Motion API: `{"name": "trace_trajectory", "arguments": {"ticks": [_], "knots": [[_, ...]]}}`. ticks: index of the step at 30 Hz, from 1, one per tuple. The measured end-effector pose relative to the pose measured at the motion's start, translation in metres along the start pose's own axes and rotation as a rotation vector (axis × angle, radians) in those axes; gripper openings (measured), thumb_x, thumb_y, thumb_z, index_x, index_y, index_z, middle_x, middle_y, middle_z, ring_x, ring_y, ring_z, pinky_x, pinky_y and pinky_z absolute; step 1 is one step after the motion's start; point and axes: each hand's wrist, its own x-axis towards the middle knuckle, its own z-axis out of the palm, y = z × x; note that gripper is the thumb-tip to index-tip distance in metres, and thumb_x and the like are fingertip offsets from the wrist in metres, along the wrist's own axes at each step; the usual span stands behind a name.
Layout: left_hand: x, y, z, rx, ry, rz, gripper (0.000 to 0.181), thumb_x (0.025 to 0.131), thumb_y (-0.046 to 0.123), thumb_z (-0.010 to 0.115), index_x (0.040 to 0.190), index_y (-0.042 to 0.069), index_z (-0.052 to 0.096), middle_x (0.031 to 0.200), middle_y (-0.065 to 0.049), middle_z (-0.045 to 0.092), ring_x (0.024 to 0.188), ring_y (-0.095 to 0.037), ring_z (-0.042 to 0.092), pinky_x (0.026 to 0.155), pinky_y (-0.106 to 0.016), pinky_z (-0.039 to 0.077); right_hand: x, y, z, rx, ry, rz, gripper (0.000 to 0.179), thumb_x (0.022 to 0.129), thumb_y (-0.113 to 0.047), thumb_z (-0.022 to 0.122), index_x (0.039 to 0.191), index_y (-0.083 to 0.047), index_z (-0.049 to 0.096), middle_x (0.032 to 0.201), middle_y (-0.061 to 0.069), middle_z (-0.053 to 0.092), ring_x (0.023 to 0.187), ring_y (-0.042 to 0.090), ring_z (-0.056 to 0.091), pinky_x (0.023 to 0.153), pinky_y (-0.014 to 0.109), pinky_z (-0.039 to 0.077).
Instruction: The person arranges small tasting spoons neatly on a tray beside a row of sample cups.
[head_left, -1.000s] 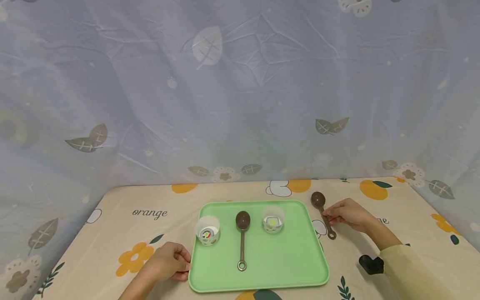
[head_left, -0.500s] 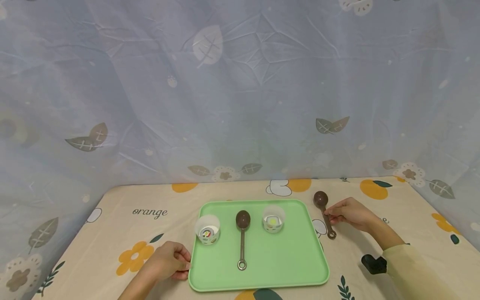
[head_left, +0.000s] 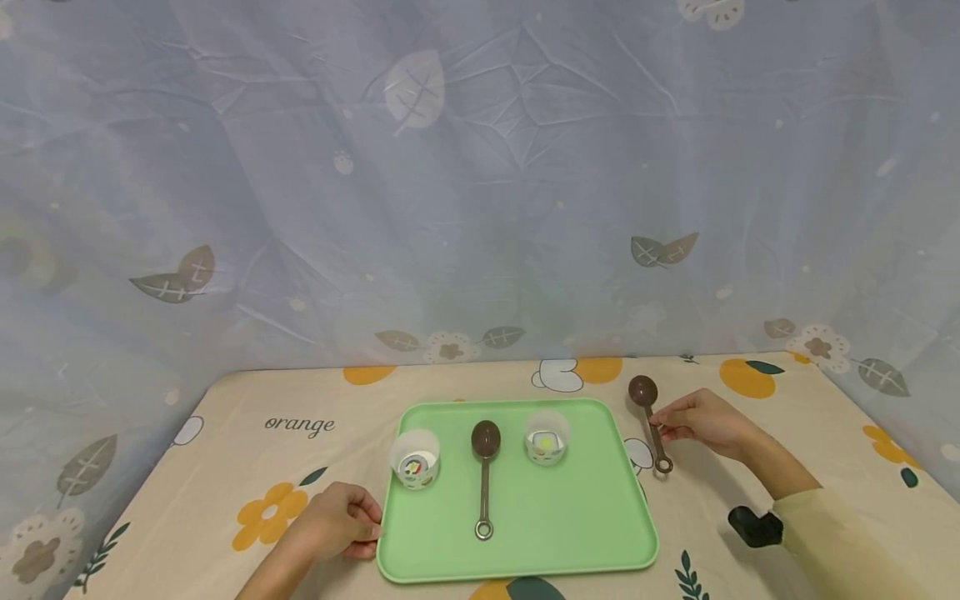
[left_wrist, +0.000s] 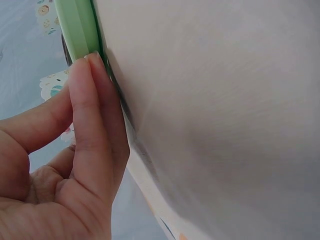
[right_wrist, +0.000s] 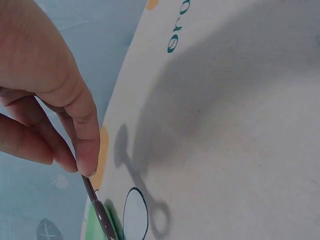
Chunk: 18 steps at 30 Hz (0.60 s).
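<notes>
My right hand [head_left: 705,423] pinches the handle of a brown spoon [head_left: 642,391] to the right of the green tray [head_left: 570,525]. The spoon has a round bowl and a ring at its handle end. In the right wrist view the spoon's handle [right_wrist: 103,220] hangs from the fingertips, its shadow apart on the cloth. My left hand [head_left: 337,525] holds the tray's left rim, thumb and fingertips on the edge. A second brown spoon [head_left: 485,479] lies on the tray between two small patterned cups, the left cup [head_left: 416,460] and the right cup [head_left: 546,439].
A cream tablecloth [head_left: 292,454] with orange and leaf prints covers the table. Grey-blue printed fabric [head_left: 480,208] hangs behind it and along the sides. A black object [head_left: 755,527] shows beside the right sleeve [head_left: 840,542].
My right hand and the spoon in it have risen slightly away from the cloth, and the spoon has turned a little more upright. My left hand and the tray stay in place.
</notes>
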Motion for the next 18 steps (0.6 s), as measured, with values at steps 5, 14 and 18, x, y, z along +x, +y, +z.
{"name": "trace_trajectory", "arguments": {"ticks": [5, 14, 18], "knots": [[0.0, 0.0, 0.0, 0.006, 0.0, 0.005, 0.012, 0.075, -0.011, 0.065, 0.078, -0.003, 0.057, 0.065, -0.01, 0.053, 0.052, -0.014, 0.055, 0.051, -0.025, 0.052, -0.002, -0.004, 0.002, -0.018, 0.002, -0.001, 0.028, 0.091, 0.003, 0.044, 0.107, 0.026, 0.05, 0.105, 0.029, 0.058, 0.079, 0.019, 0.062, 0.079, 0.036, 0.052], [0.0, 0.0, 0.0, 0.01, 0.003, 0.006, 0.012, 0.075, -0.011, 0.066, 0.077, -0.003, 0.057, 0.066, -0.01, 0.052, 0.051, -0.014, 0.054, 0.051, -0.025, 0.052, -0.006, -0.009, 0.007, -0.04, -0.017, -0.01, 0.028, 0.092, 0.002, 0.045, 0.109, 0.024, 0.051, 0.109, 0.03, 0.057, 0.082, 0.02, 0.061, 0.081, 0.039, 0.05], [0.001, 0.0, 0.0, 0.009, -0.004, 0.008, 0.012, 0.076, -0.011, 0.065, 0.078, -0.003, 0.057, 0.066, -0.01, 0.052, 0.052, -0.014, 0.054, 0.052, -0.025, 0.052, -0.008, -0.012, 0.011, -0.058, -0.026, -0.008, 0.028, 0.093, 0.002, 0.043, 0.11, 0.023, 0.051, 0.111, 0.031, 0.055, 0.084, 0.021, 0.061, 0.082, 0.038, 0.05]]}}
